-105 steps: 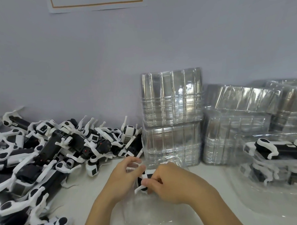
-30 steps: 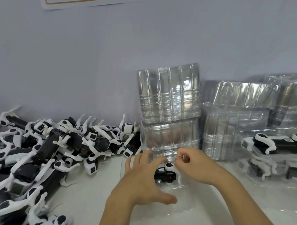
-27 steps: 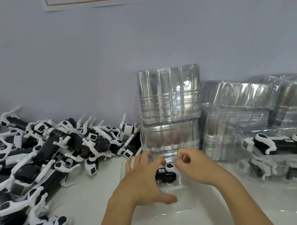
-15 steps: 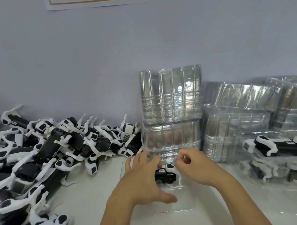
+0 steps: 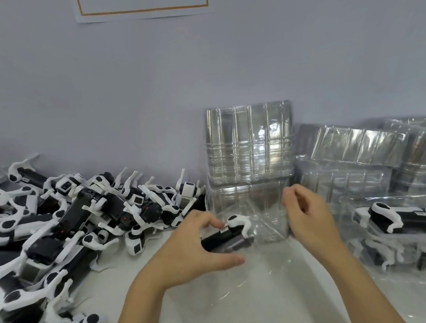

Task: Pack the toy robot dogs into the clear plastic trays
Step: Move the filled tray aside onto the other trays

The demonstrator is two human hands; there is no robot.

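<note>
Toy robot dogs (image 5: 70, 216) sat heaped along the table's (image 5: 128, 267) left edge, with clear tray stacks (image 5: 249, 157) against the back edge. One black-and-white dog (image 5: 228, 234) lay mid-table in a clear tray (image 5: 266, 232). Left hand (image 5: 198, 250) gripped that dog; right hand (image 5: 307, 213) hovered just beside it, fingers curled on nothing.

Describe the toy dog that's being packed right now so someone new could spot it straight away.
Find the tall stack of empty clear trays against the wall. Directly in front of it, the toy dog lies on its side between the left hand and right hand. Unlike the pile of dogs to the left, it lies alone inside clear plastic.
</note>
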